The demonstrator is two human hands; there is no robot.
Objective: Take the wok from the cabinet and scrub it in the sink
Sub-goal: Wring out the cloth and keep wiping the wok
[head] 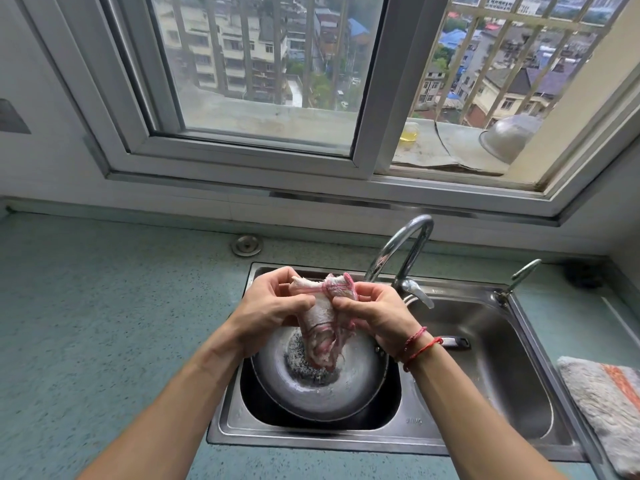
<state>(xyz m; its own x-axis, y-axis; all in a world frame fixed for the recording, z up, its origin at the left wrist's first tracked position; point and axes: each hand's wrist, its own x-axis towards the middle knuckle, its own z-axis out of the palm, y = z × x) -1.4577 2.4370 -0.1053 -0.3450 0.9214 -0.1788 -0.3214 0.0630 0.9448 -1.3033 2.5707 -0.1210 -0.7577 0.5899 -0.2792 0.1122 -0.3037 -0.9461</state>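
- The wok (360,375) is sitting in the left basin of the sink (311,441), directly beneath the grip, with its handle (453,342) pointing out under the right wrist. The fetching from the cabinet is therefore being judged as done.
- A steel scourer (298,368) is lying at the wok's middle, just below the hanging end of the cloth, ringed by what looks like water or foam. Scrubbing is being judged as under way or about to start, though the scourer is not being touched by either hand.
- A pink-and-white cloth (325,317) is being held above the wok and twisted between both hands, apparently being wrung. Its frayed lower end is dangling toward the scourer.
- The left hand (273,306) is being kept closed on the cloth's left side, fingers curled round the fabric.
- The right hand (374,313) is being kept clamped on the cloth's right side, thumb and fingers pinching it.
- The tap (408,244) is arching just behind the grip. Whether water is running cannot be told.
- A towel (602,400) is lying on the counter well to the right of the grip.
- A metal bowl (509,136) is standing tilted on the window ledge, far beyond the grip and to its right.
- What is being judged as left to do is the working over of the wok's surface and its rinsing.
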